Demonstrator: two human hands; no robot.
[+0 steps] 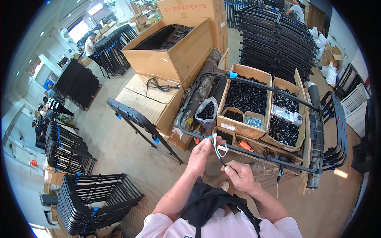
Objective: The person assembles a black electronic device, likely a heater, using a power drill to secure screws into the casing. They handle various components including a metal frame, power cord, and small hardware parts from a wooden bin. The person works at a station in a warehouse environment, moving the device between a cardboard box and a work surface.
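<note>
The left hand (201, 155) pinches the top end of a thin cable (218, 152) (it has white, green and dark wires), with its grip closed on the loose wire tips. The right hand (239, 175) has its grip wrapped around the lower part of the same cable. The cable sits between both hands, just in front of a black metal frame (254, 85). The frame lies across open cardboard boxes (243, 99) full of small black parts. A clear bag (206, 112) of black bits stands beside them. Stacks of black frames (95, 202) rest on the floor to the left.
</note>
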